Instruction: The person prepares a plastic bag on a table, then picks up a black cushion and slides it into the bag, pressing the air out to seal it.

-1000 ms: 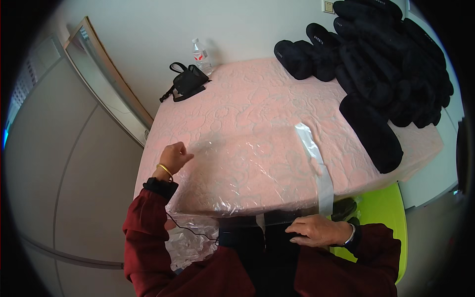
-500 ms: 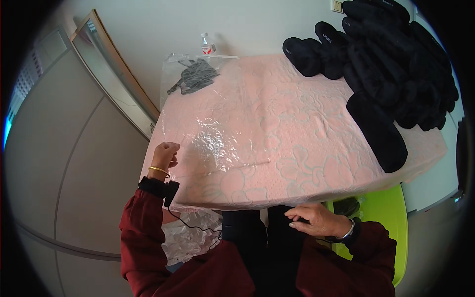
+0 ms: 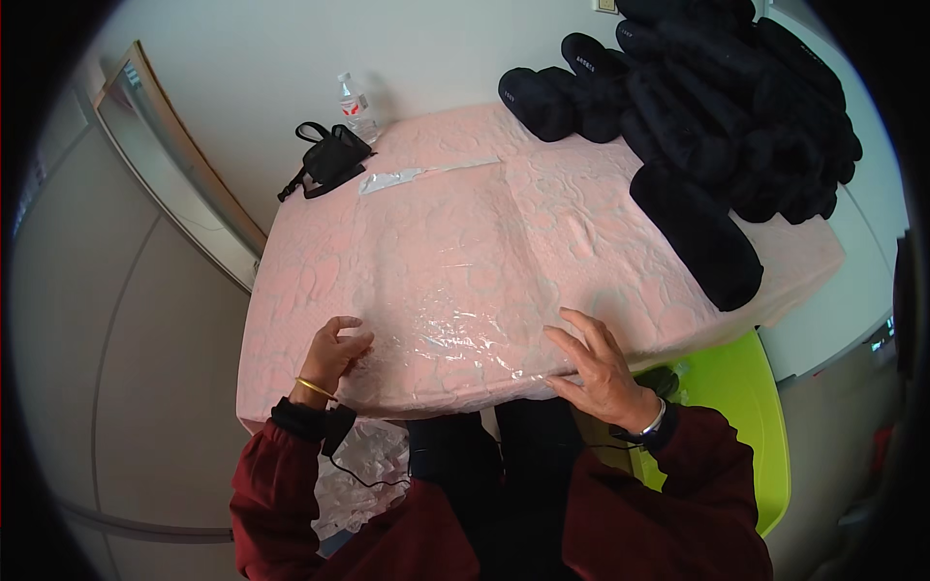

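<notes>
- A clear plastic bag (image 3: 441,252) is lying flat on the pink patterned cover (image 3: 291,281), in the middle of the near half and reaching toward the back.
- Its long axis is running away from the person, from the near edge of the cover toward the wall, with the far end leaning slightly left.
- A whitish strip (image 3: 392,180) is crossing that far end, while the shiny near end is pointing toward the person's body.
- The left hand (image 3: 334,351) is hovering beside the bag's near left side, its fingers curling and thumb and forefinger lying close; whether they are pinching the film, I cannot tell.
- The right hand (image 3: 603,376) is spreading wide at the near right corner, gripping nothing, its fingers pointing up and left; contact with the film is unclear.
- A black pouch (image 3: 334,157) is sitting just beyond the bag's far left corner, near an upright bottle (image 3: 356,108).
- To the right, a long black cushion (image 3: 697,237) is slanting from upper left to lower right, next to a heap of black cushions (image 3: 717,116).
</notes>
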`<move>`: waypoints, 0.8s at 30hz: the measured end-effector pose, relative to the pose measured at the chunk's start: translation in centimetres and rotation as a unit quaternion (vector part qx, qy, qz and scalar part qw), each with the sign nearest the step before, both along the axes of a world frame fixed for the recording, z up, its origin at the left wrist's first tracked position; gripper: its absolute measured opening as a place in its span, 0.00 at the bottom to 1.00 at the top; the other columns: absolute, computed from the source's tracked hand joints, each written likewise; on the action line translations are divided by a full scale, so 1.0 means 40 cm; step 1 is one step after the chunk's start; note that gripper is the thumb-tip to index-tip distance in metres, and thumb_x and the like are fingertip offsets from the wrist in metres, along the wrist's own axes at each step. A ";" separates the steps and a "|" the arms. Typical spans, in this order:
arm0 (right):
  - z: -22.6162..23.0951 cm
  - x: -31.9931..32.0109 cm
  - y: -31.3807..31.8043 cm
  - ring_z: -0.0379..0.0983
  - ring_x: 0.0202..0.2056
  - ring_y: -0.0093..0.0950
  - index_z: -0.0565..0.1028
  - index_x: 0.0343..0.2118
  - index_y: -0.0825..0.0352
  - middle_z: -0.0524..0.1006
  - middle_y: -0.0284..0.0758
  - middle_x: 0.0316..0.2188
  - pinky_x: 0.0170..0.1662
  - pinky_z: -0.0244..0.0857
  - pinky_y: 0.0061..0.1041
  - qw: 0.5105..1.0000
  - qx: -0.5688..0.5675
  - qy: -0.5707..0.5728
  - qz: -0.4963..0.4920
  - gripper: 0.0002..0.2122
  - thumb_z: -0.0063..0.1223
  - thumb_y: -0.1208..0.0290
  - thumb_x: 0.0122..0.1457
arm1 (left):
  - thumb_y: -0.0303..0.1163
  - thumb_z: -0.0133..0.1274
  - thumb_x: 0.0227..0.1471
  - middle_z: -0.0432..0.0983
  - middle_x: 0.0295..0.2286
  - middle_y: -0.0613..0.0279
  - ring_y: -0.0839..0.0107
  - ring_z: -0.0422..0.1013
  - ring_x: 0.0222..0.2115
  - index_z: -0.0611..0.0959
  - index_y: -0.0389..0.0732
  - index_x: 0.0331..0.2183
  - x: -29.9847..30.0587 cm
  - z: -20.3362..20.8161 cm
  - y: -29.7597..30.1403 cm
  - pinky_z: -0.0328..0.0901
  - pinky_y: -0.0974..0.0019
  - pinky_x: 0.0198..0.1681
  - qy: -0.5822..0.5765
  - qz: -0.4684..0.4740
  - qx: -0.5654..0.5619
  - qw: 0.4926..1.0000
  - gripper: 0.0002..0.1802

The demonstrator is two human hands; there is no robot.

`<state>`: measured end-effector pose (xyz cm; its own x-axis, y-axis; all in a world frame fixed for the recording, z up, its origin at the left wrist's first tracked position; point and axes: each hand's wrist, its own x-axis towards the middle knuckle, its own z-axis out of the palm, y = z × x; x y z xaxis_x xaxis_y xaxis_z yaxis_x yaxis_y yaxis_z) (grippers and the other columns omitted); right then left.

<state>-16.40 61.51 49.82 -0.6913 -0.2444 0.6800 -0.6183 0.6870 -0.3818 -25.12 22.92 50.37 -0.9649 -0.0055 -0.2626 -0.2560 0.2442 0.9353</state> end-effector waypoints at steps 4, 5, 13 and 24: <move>-0.050 -0.012 0.060 0.73 0.44 0.37 0.77 0.37 0.67 0.75 0.38 0.45 0.49 0.66 0.33 0.997 0.061 -0.011 0.047 0.12 0.63 0.81 0.48 | 0.28 0.63 0.54 0.77 0.24 0.66 0.80 0.69 0.20 0.68 0.35 0.57 0.045 0.015 0.017 0.62 0.75 0.21 0.025 -0.021 0.018 0.999 0.32; -0.056 -0.013 0.070 0.73 0.44 0.37 0.77 0.37 0.67 0.75 0.38 0.45 0.49 0.66 0.33 0.997 0.060 -0.015 0.046 0.12 0.63 0.81 0.48 | 0.27 0.63 0.53 0.77 0.23 0.66 0.80 0.70 0.19 0.66 0.34 0.58 0.049 0.015 0.018 0.62 0.75 0.21 0.030 -0.015 0.009 0.999 0.35; -0.050 0.008 0.082 0.73 0.44 0.36 0.77 0.33 0.68 0.76 0.37 0.43 0.47 0.66 0.33 0.997 0.077 -0.005 0.030 0.09 0.62 0.83 0.47 | 0.27 0.69 0.44 0.76 0.40 0.50 0.60 0.73 0.37 0.68 0.36 0.58 0.085 -0.004 0.027 0.69 0.59 0.40 0.278 -0.044 -0.339 0.898 0.41; -0.053 -0.030 0.089 0.76 0.37 0.39 0.73 0.37 0.68 0.79 0.39 0.35 0.43 0.68 0.34 0.988 -0.112 -0.065 0.083 0.07 0.56 0.83 0.56 | 0.25 0.62 0.45 0.78 0.46 0.51 0.50 0.73 0.47 0.79 0.38 0.47 0.202 -0.013 0.196 0.65 0.50 0.53 0.419 -0.215 -0.410 0.781 0.24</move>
